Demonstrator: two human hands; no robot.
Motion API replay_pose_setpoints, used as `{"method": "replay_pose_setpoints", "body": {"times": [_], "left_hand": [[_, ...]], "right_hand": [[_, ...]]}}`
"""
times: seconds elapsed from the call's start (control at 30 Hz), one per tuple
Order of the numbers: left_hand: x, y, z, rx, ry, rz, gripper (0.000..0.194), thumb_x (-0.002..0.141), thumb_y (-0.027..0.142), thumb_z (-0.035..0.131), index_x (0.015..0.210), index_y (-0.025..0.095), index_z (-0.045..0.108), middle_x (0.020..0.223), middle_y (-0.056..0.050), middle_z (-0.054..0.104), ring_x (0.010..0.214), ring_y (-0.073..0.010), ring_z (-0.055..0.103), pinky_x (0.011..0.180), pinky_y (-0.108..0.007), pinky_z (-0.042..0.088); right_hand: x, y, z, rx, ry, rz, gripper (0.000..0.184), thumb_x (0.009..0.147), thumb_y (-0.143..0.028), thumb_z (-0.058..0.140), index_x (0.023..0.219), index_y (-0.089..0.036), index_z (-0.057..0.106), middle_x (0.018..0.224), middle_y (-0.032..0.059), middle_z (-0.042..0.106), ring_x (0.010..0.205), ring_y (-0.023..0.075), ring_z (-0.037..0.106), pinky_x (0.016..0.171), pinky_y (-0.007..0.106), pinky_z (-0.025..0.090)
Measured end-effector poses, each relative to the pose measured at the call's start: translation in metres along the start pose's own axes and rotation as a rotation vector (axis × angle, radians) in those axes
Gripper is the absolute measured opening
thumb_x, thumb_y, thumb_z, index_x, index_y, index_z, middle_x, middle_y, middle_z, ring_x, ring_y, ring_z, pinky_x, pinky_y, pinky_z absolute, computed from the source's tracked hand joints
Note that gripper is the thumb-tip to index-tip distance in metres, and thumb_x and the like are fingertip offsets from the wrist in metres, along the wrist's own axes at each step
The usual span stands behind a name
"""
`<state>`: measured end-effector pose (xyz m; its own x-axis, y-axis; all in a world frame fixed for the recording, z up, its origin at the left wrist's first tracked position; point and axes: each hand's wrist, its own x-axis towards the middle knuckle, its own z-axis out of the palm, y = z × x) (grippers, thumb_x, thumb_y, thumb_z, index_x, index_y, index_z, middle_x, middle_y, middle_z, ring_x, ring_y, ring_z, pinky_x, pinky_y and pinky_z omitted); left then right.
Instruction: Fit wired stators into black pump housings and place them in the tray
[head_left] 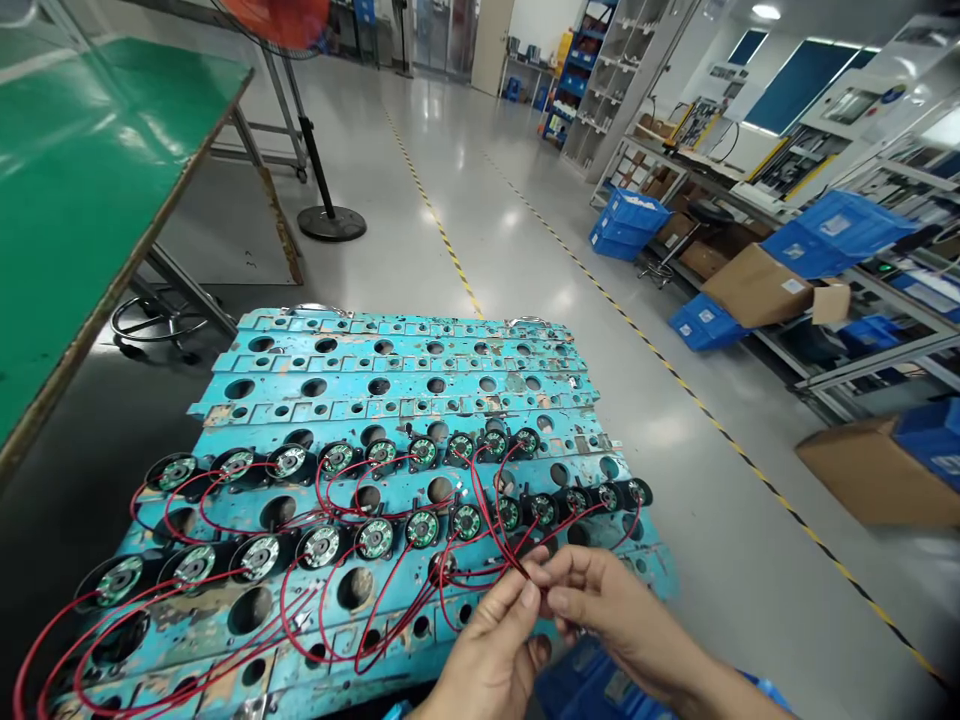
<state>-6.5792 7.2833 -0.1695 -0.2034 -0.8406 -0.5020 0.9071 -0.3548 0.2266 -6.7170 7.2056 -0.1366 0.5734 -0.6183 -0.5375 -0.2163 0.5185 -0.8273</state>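
Both hands meet at the front right of a worn turquoise board (pixel 405 408) full of round holes. My left hand (pixel 499 635) pinches a bunch of thin red wires (pixel 495 530) between thumb and fingers. Close beside it, my right hand (pixel 596 595) has its fingertips pressed together at the same wires; their ends are hidden by the fingers. The wires run from round black motor-like parts (pixel 321 546) with green circuit boards on their faces. These parts stand in two rows across the board, and more red wires loop over its front left.
A green-topped table (pixel 90 150) stands at the left, with a fan stand (pixel 330 222) behind it. Blue bins (pixel 628 215) and cardboard boxes (pixel 757 285) line the workbenches on the right. Below my hands are blue crates (pixel 592 685). Yellow-black tape (pixel 675 385) marks the floor.
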Motion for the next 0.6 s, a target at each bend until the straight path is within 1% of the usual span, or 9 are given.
{"method": "replay_pose_setpoints", "body": {"times": [0.07, 0.13, 0.2, 0.27, 0.33, 0.37, 0.43, 0.53, 0.6], "left_hand": [[-0.001, 0.002, -0.001, 0.007, 0.014, -0.020, 0.040, 0.075, 0.048, 0.085, 0.112, 0.035, 0.076, 0.121, -0.003, 0.069, 0.093, -0.0140, 0.067, 0.074, -0.022, 0.048], [-0.003, 0.004, -0.006, 0.030, 0.028, -0.067, 0.053, 0.078, 0.049, 0.082, 0.128, 0.042, 0.066, 0.138, -0.002, 0.060, 0.098, -0.0147, 0.070, 0.074, -0.022, 0.048], [-0.007, 0.003, -0.014, 0.140, -0.021, -0.143, 0.057, 0.078, 0.053, 0.081, 0.131, 0.043, 0.063, 0.146, -0.003, 0.054, 0.095, -0.0154, 0.072, 0.072, -0.022, 0.049], [-0.014, 0.004, -0.021, 0.388, -0.148, -0.198, 0.055, 0.077, 0.059, 0.079, 0.125, 0.035, 0.067, 0.135, -0.006, 0.062, 0.089, -0.0152, 0.073, 0.069, -0.021, 0.048], [-0.022, 0.011, -0.025, 0.769, -0.271, -0.152, 0.050, 0.079, 0.061, 0.075, 0.118, 0.030, 0.071, 0.121, -0.006, 0.069, 0.085, -0.0154, 0.072, 0.069, -0.022, 0.049], [-0.026, 0.017, -0.025, 0.992, -0.312, -0.071, 0.046, 0.082, 0.059, 0.073, 0.117, 0.029, 0.072, 0.118, -0.006, 0.070, 0.086, -0.0164, 0.071, 0.072, -0.024, 0.050], [-0.034, 0.034, -0.020, 1.460, -0.323, 0.179, 0.039, 0.090, 0.051, 0.067, 0.122, 0.030, 0.070, 0.119, -0.006, 0.070, 0.097, -0.0206, 0.069, 0.085, -0.030, 0.053], [-0.035, 0.066, -0.008, 2.045, -0.187, 0.599, 0.042, 0.098, 0.046, 0.056, 0.138, 0.031, 0.059, 0.134, -0.006, 0.066, 0.116, -0.0281, 0.062, 0.101, -0.044, 0.048], [-0.025, 0.087, 0.001, 2.306, -0.156, 0.774, 0.049, 0.100, 0.049, 0.050, 0.145, 0.028, 0.053, 0.145, -0.006, 0.061, 0.116, -0.0298, 0.060, 0.098, -0.047, 0.048]], "right_hand": [[0.006, -0.008, -0.009, -0.224, 0.075, -0.150, 0.021, 0.083, -0.046, 0.078, 0.087, -0.025, 0.074, 0.080, 0.0027, 0.073, 0.068, 0.0168, 0.067, 0.063, 0.029, 0.053], [0.020, -0.022, -0.024, -0.603, 0.127, -0.428, 0.016, 0.092, -0.040, 0.068, 0.094, -0.027, 0.076, 0.089, 0.0053, 0.077, 0.082, 0.0207, 0.071, 0.075, 0.034, 0.056], [0.043, -0.038, -0.041, -1.039, 0.115, -0.667, 0.022, 0.100, -0.031, 0.055, 0.104, -0.025, 0.076, 0.102, 0.0073, 0.078, 0.096, 0.0216, 0.071, 0.087, 0.037, 0.056], [0.071, -0.050, -0.056, -1.448, 0.012, -0.714, 0.029, 0.102, -0.021, 0.046, 0.108, -0.022, 0.074, 0.108, 0.0089, 0.077, 0.101, 0.0211, 0.070, 0.090, 0.036, 0.054], [0.099, -0.056, -0.067, -1.716, -0.090, -0.629, 0.028, 0.099, -0.012, 0.048, 0.104, -0.019, 0.075, 0.103, 0.0101, 0.077, 0.097, 0.0206, 0.070, 0.086, 0.033, 0.053], [0.110, -0.057, -0.070, -1.784, -0.129, -0.585, 0.026, 0.096, -0.009, 0.052, 0.099, -0.018, 0.075, 0.098, 0.0101, 0.077, 0.093, 0.0203, 0.070, 0.083, 0.030, 0.053], [0.127, -0.056, -0.074, -1.829, -0.173, -0.533, 0.022, 0.090, -0.005, 0.057, 0.089, -0.017, 0.076, 0.086, 0.0096, 0.076, 0.085, 0.0190, 0.070, 0.075, 0.026, 0.051], [0.138, -0.053, -0.075, -1.888, -0.217, -0.460, 0.023, 0.086, -0.003, 0.058, 0.088, -0.017, 0.076, 0.085, 0.0101, 0.076, 0.081, 0.0185, 0.070, 0.070, 0.023, 0.048], [0.140, -0.053, -0.074, -1.910, -0.233, -0.413, 0.027, 0.084, -0.004, 0.058, 0.095, -0.019, 0.078, 0.090, 0.0103, 0.078, 0.082, 0.0199, 0.072, 0.069, 0.023, 0.048]]}}
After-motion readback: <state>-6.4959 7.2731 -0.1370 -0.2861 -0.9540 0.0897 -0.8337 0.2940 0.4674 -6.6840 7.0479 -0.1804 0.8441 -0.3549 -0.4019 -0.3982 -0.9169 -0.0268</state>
